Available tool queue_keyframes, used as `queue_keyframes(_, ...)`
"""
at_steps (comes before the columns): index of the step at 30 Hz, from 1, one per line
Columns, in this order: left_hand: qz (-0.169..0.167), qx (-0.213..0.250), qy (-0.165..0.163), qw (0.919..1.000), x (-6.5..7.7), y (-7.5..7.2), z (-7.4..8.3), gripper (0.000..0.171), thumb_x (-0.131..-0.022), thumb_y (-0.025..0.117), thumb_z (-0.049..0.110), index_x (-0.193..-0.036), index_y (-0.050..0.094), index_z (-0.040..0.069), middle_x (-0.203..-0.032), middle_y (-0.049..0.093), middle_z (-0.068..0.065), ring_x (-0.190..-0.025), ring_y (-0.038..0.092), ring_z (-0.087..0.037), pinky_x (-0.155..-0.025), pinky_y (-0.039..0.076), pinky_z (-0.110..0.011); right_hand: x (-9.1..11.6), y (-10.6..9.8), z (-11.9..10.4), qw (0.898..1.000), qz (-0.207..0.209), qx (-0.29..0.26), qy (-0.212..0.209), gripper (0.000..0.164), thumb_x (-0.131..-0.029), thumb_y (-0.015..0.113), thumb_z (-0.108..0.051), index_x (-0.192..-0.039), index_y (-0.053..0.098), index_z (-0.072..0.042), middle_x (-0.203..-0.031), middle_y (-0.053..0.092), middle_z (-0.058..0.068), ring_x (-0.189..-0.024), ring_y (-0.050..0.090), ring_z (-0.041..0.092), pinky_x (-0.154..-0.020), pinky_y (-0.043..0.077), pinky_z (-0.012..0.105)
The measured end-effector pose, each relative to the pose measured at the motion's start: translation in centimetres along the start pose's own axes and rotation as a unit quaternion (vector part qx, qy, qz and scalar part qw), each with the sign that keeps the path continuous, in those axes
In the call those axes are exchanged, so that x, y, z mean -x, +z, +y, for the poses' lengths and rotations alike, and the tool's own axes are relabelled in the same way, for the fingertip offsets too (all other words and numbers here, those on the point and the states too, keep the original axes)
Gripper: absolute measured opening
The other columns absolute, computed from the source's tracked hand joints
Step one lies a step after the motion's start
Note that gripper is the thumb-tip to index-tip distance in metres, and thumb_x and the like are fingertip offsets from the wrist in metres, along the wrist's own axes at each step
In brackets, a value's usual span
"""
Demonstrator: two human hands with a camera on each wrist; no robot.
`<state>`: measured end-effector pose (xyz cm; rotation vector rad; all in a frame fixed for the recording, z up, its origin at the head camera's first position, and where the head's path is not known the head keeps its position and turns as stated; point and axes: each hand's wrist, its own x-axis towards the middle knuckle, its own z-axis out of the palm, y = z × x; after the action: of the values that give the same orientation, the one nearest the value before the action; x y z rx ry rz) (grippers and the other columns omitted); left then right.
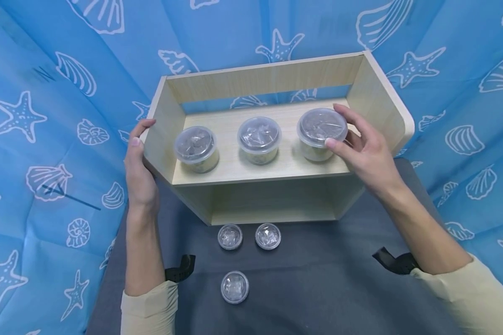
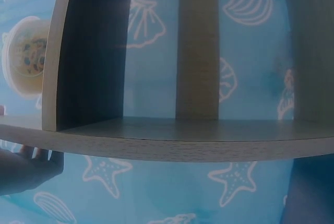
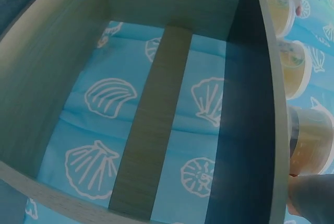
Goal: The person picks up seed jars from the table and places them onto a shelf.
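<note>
A pale wooden two-tier shelf (image 1: 260, 178) stands in front of me. On its upper board are three round plastic tubs with clear, wrinkled-looking lids: a left tub (image 1: 196, 149), a middle tub (image 1: 259, 139) and a right tub (image 1: 322, 132). My right hand (image 1: 366, 151) grips the right tub, thumb at the lid's near edge and fingers round its far side. Gripping the front edge of the shelf's left side panel (image 1: 161, 130) is my left hand (image 1: 140, 163). Its fingertips (image 2: 42, 155) show outside that panel in the left wrist view.
In front of the shelf, three small round lidded cups lie on the dark grey tabletop (image 1: 318, 279): a left cup (image 1: 229, 237), a right cup (image 1: 268, 236) and a nearer cup (image 1: 234, 287). A blue shell-print curtain (image 1: 88, 93) hangs behind and at both sides.
</note>
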<state>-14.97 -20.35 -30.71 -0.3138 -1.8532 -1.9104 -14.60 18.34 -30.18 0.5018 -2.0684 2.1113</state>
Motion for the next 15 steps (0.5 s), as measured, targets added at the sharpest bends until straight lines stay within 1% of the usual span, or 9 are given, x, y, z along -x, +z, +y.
queue_keyframes(3, 0.001, 0.000, 0.001, 1.0000, 0.06, -0.01, 0.03, 0.045, -0.105, 0.028, 0.031, -0.136, 0.056, 0.015, -0.133, 0.049, -0.015, -0.111, 0.046, -0.032, -0.085, 0.033, -0.041, -0.25, 0.00, 0.30, 1.000, 0.000, 0.018, 0.005, 0.062, -0.092, 0.063, 0.006, -0.149, 0.039, 0.000, -0.142, 0.041, 0.014, -0.119, 0.051, 0.021, -0.098, 0.041, 0.016)
queue_keyframes(5, 0.003, -0.002, 0.001, 1.0000, 0.08, -0.03, 0.06, 0.045, -0.105, 0.028, 0.031, -0.136, 0.056, 0.015, -0.134, 0.048, -0.014, -0.112, 0.045, -0.031, -0.086, 0.032, -0.041, -0.34, 0.00, 0.51, 1.000, 0.002, 0.020, 0.006, 0.061, -0.092, 0.062, 0.006, -0.148, 0.039, 0.001, -0.140, 0.041, 0.014, -0.118, 0.051, 0.022, -0.097, 0.042, 0.016)
queue_keyframes(11, 0.001, -0.005, -0.006, 1.0000, 0.01, -0.01, 0.16, 0.045, -0.105, 0.027, 0.031, -0.136, 0.056, 0.016, -0.137, 0.047, -0.012, -0.115, 0.043, -0.031, -0.087, 0.031, -0.041, -0.28, 0.03, 0.93, 1.000, 0.016, -0.021, 0.009, 0.049, -0.091, 0.059, 0.009, -0.136, 0.044, -0.003, -0.136, 0.042, 0.011, -0.121, 0.051, 0.022, -0.094, 0.044, 0.017)
queue_keyframes(15, -0.001, -0.009, -0.006, 0.9999, -0.01, -0.01, 0.12, 0.046, -0.105, 0.026, 0.030, -0.137, 0.055, 0.016, -0.139, 0.046, -0.011, -0.117, 0.043, -0.031, -0.087, 0.031, -0.041, -0.29, 0.09, 0.94, 1.000, 0.016, -0.024, 0.012, 0.049, -0.091, 0.058, 0.010, -0.137, 0.044, -0.002, -0.137, 0.041, 0.012, -0.123, 0.050, 0.022, -0.095, 0.044, 0.016)
